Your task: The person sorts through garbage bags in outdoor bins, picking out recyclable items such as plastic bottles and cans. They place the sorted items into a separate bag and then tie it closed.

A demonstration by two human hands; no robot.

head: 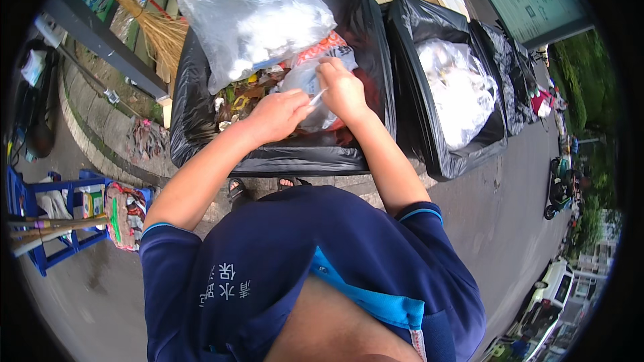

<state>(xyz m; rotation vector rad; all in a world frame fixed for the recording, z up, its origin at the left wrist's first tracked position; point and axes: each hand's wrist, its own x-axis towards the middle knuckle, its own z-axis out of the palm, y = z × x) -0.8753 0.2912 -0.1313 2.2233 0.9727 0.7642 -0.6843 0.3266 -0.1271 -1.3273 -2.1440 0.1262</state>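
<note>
Both hands are over a large bin lined with a black plastic bag (312,161). My left hand (282,113) and my right hand (342,89) pinch a twisted strip of a thin translucent plastic bag (317,113) between them. That bag sits among the rubbish, and what it holds is hard to make out. A big clear plastic bag with white contents (271,30) rests on the rubbish behind the hands. Loose food scraps and leaves (246,95) show to the left. An orange-and-white printed bag (327,45) lies partly under the clear one.
To the right stands a second black-lined bin (437,161) holding a clear bag of white waste (455,95). Straw brooms (161,30) lean behind a grey metal post (105,35). A blue frame (75,186) with rags is at left. A motor scooter (558,186) is parked across the road.
</note>
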